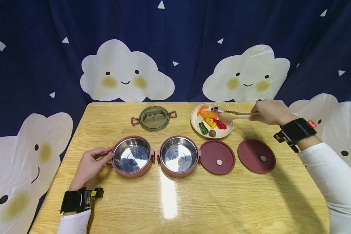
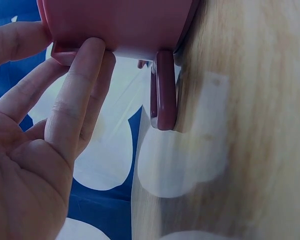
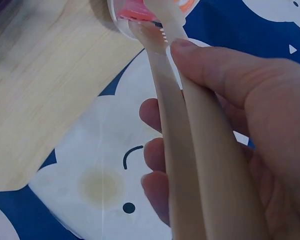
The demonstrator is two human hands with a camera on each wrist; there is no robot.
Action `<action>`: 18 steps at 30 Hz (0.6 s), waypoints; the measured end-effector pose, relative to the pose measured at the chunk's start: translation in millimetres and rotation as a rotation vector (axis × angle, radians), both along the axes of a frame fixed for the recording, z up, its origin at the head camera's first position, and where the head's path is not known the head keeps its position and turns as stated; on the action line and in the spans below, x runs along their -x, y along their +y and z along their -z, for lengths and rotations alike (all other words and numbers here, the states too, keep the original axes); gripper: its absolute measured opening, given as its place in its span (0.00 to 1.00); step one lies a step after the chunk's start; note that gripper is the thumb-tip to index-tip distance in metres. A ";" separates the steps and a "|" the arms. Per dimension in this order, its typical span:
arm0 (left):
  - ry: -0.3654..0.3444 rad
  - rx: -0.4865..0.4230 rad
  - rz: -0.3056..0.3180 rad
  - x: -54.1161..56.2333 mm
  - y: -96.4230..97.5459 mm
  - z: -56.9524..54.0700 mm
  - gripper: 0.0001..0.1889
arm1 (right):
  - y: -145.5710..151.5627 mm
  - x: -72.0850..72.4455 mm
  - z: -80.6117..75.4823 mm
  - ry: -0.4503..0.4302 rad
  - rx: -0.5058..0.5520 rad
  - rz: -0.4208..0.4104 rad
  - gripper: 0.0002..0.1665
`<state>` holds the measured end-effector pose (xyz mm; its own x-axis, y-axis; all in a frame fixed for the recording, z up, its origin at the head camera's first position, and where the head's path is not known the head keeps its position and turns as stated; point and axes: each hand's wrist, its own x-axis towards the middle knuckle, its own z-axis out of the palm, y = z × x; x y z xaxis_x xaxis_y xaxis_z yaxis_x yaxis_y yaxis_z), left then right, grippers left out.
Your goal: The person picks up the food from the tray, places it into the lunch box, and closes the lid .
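Across the plate's (image 1: 222, 133) right edge, tongs (image 1: 241, 115) gripped by the right hand (image 1: 270, 111) reach toy food (image 1: 208, 114); front-left of the plate, the left hand (image 1: 90, 162) pinches the leftmost pot (image 1: 134, 175) at its side.

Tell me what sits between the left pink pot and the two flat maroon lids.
The other pink pot sits between the left pink pot and the two maroon lids, as the head view shows.

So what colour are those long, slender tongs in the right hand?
The long, slender, two-armed tongs are beige, seen best in the right wrist view.
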<state>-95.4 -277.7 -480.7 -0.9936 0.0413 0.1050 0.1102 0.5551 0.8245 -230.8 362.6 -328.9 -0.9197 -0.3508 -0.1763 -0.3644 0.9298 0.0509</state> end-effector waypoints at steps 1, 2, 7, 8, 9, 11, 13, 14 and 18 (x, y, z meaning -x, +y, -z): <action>-0.002 0.000 -0.001 0.0 0.0 -0.2 0.14 | 0.4 -0.8 -1.4 0.005 -0.003 -0.004 0.07; -0.004 0.001 -0.001 -0.1 -0.1 -0.4 0.14 | 0.9 -1.7 -2.7 0.008 -0.003 -0.006 0.07; -0.008 0.003 0.002 -0.7 0.2 -1.3 0.15 | 2.7 -8.0 -7.9 0.031 0.007 -0.009 0.08; -0.008 0.004 0.002 -0.8 0.4 -1.4 0.14 | 2.7 -9.2 -9.1 0.036 0.013 -0.009 0.08; -0.007 0.003 0.003 -0.8 0.5 -1.4 0.14 | 2.7 -10.2 -10.3 0.044 0.016 -0.008 0.08; -0.004 0.003 0.002 -0.5 0.6 -1.4 0.14 | 2.4 -12.2 -13.2 0.058 0.024 -0.009 0.09; 0.003 -0.001 0.003 0.0 0.7 -1.2 0.14 | 1.5 -13.9 -16.9 0.072 0.029 -0.012 0.08; 0.008 -0.004 0.005 0.4 0.6 -1.2 0.14 | 0.6 -14.8 -18.9 0.082 0.028 -0.015 0.08; 0.032 -0.011 0.012 1.4 -0.1 0.2 0.13 | -3.7 -18.6 -27.6 0.125 0.016 -0.052 0.06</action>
